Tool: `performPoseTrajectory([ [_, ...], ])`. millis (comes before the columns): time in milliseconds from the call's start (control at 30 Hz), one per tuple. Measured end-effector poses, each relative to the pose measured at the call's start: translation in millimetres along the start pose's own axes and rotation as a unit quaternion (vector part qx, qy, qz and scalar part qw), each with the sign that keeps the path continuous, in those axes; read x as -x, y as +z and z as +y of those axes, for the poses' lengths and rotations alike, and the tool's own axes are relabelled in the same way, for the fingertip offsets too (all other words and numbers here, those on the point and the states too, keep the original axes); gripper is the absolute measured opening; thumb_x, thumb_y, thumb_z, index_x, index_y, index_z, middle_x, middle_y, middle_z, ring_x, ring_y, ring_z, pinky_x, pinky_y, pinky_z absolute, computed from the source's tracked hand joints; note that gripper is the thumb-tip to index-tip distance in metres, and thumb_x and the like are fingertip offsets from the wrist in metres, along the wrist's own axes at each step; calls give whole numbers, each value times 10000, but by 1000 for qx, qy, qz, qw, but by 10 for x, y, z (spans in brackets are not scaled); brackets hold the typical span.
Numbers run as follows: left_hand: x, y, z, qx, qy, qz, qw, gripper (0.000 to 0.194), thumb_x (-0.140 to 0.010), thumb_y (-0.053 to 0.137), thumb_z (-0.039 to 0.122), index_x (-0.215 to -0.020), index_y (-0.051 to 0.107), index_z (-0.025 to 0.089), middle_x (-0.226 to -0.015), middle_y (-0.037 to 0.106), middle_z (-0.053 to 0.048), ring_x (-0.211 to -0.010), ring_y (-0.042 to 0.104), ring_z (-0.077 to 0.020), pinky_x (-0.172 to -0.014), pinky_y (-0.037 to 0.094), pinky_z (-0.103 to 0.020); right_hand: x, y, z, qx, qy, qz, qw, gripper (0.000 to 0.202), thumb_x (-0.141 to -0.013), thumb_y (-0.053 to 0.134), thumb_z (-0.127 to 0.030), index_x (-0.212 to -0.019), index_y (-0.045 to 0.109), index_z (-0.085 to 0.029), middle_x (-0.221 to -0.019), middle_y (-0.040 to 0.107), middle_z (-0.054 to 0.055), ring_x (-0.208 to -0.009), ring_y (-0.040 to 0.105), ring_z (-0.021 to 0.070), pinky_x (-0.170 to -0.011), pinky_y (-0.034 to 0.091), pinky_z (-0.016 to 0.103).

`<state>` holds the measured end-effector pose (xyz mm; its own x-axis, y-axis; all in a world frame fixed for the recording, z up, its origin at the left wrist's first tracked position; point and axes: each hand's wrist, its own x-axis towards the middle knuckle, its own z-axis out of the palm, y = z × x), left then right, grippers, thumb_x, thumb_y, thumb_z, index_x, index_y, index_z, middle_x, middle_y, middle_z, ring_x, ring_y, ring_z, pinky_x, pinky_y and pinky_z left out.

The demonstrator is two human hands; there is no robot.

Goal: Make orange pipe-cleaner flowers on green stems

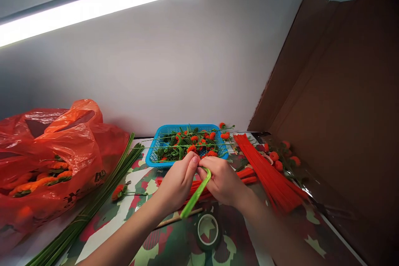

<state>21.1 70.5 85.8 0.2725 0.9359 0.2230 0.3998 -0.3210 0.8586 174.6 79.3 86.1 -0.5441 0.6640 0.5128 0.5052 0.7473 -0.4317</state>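
Right hand [221,176] grips green strip [198,194]; left hand [182,171] pinched against right, contents hidden | strip hangs over surface [174,243], nearside of blue basket [156,164] | working room lies between stem bundle [85,213], red strips [269,174]

White glare from 1 upper-left tube light [102,4], deep shadow across the cardboard [339,79]

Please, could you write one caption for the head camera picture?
Left hand and right hand meet at a green strip before a blue basket of orange-red flowers.
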Motion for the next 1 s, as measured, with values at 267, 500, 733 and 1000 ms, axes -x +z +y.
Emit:
performPoseTrajectory([
  [267,28,-17,39,32,10,17,999,321,-944,314,450,-807,476,209,-698,487,19,-626,434,-147,-595,355,-264,-2,73,-18,-123,50,82,988,256,-896,423,-169,-649,487,-190,-613,496,-15,-576,457,116,-555,348,229],
  [500,-59,-393,39,153,-112,-98,977,349,-822,561,490,-931,637,168,-623,578,-3,-579,546,-138,-548,447,-242,-9,-82,52,21,-67,53,996,228,-910,391,-161,-745,546,-184,-660,522,19,-643,458,154,-620,359,267],
  [733,-77,-381,65,172,-98,-77,977,270,-722,721,372,-904,722,174,-759,689,-37,-626,603,-134,-563,509,-235,-7,-118,107,115,-130,18,985,207,-909,391,-148,-771,542,-178,-710,545,49,-682,452,178,-643,347,295],
  [1000,-43,-366,101,199,-82,-59,975,342,-695,752,266,-1022,707,178,-905,739,-65,-869,687,-231,-801,564,-372,-35,-183,42,-51,-48,14,997,174,-929,439,-159,-803,557,-181,-726,558,16,-672,496,136,-632,395,241],
])
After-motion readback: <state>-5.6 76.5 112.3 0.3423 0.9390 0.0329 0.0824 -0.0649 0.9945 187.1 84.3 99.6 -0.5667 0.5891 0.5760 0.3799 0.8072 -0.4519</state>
